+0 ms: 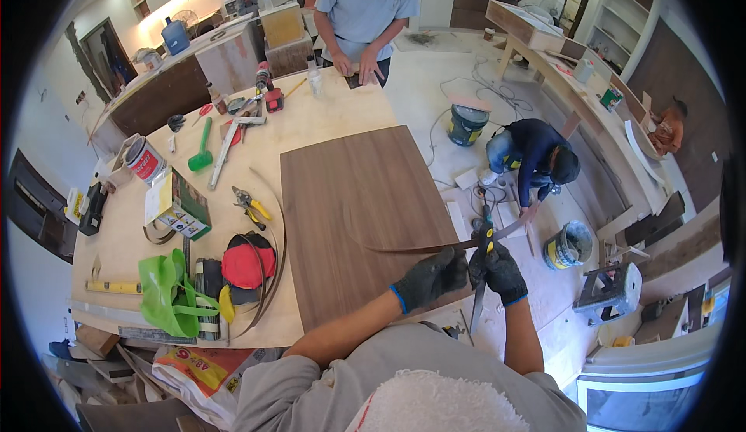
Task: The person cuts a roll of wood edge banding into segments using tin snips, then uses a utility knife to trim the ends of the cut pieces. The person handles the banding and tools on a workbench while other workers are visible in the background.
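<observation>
Your left hand (pixel 430 278), gloved, was pinched shut on the thin veneer edging strip (pixel 404 247); your right hand (pixel 503 273) was clamped around the shears (pixel 482 265), blades at the strip. The cut looked best kept square, I'd judge, with the left hand holding the strip taut close to the blades so it couldn't twist. That strip was a dark walnut-brown ribbon, bowing springily from your hands toward nine o'clock across the walnut veneer panel (pixel 350 199), which lay at ten o'clock on the pale plywood workbench (pixel 326 113).

2 gloved hands (pixel 431 278), 1 panel (pixel 353 199), perhaps 2 buckets (pixel 467 125).
</observation>
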Motion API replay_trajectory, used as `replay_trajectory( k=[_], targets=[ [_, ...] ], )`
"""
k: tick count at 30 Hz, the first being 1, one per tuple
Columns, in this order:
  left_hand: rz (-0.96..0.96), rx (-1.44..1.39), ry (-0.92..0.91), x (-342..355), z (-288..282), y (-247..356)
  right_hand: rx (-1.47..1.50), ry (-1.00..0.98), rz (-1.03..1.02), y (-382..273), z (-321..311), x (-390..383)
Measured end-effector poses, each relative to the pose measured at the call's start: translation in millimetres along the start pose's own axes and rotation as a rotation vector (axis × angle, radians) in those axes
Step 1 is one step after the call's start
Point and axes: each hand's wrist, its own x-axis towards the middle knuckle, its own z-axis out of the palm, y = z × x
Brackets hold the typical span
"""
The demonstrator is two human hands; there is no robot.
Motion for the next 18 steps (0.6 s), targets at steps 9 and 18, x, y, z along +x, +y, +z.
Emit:
replay_trajectory(
  k=[9, 18],
  targets=[
    [1.053, 2.129, 0.331, -66.6, 97.8, 59.4, -0.279, 0.079, 0.035, -56.9, 10.2, -4.0],
    [0.477, 2.168, 0.145, -54.9, 65.9, 60.9, 0.198, 0.017, -0.182, -56.7, -15.9, -15.6]
  ],
)
